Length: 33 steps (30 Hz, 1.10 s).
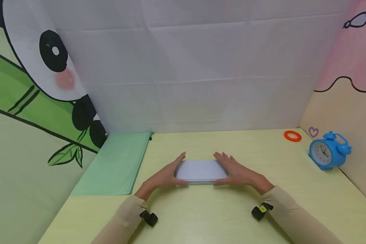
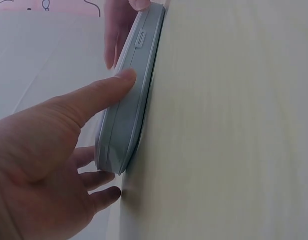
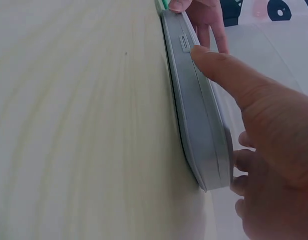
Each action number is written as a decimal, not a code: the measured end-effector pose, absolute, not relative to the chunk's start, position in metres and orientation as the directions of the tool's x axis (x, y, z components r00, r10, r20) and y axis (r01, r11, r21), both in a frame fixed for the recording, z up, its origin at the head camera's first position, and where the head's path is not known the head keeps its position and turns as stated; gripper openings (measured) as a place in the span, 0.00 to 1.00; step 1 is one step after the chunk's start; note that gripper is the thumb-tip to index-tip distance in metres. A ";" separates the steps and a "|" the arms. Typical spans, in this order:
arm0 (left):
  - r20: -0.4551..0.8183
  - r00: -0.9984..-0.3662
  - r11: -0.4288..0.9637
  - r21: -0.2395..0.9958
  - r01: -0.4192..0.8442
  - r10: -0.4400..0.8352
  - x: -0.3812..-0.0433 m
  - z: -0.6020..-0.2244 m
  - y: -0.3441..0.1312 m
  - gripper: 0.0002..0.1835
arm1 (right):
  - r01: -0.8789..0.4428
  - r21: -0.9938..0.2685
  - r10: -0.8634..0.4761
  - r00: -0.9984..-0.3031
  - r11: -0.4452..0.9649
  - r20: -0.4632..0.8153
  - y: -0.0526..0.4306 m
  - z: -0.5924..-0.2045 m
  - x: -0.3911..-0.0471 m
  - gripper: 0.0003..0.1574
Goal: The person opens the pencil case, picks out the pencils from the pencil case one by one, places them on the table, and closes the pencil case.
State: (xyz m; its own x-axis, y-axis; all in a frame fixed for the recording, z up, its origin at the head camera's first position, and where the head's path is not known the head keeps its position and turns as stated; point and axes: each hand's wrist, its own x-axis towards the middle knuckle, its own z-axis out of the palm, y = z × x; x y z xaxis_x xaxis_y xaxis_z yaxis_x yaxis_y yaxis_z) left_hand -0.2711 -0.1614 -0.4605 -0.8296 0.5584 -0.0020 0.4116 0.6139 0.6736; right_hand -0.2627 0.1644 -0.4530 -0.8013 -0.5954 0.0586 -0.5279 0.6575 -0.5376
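Note:
A flat, pale grey-white case (image 1: 201, 170) with rounded corners lies on the table in front of me, its long side towards me. My left hand (image 1: 169, 173) holds its left end, thumb along the near side and fingers round the end towards the back. At the right end my right hand (image 1: 238, 172) grips it the same way. The left wrist view shows a small latch (image 2: 140, 39) on the grey side wall, and the lid is closed. In the right wrist view the case (image 3: 198, 115) lies flat; some fingertips are hidden behind it.
A green mat or folder (image 1: 116, 166) lies at the left of the pale wooden table (image 1: 201, 217). Towards the back right are an orange ring (image 1: 286, 136) and a blue alarm clock (image 1: 332, 152). A white cloth backdrop (image 1: 195, 67) closes off the back.

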 end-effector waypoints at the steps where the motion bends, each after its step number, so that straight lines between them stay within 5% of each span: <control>1: 0.003 -0.826 0.609 0.674 0.418 0.564 -0.271 -0.460 -0.161 0.64 | -0.528 -0.537 -0.596 -0.801 0.659 0.056 0.164 -0.453 -0.263 0.71; 33: 0.084 -0.780 0.606 0.580 0.544 0.620 -0.280 -0.476 -0.161 0.58 | -0.559 -0.520 -0.623 -0.780 0.646 0.065 0.146 -0.453 -0.266 0.64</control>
State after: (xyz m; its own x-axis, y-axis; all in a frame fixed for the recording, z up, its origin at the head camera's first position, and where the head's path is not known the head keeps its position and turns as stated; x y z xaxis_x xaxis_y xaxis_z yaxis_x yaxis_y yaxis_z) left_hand -0.2799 -0.1606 -0.4759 -0.7800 0.6201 0.0839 0.5443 0.6062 0.5799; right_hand -0.2660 0.1465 -0.4535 -0.7797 -0.6227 0.0649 -0.5589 0.6456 -0.5205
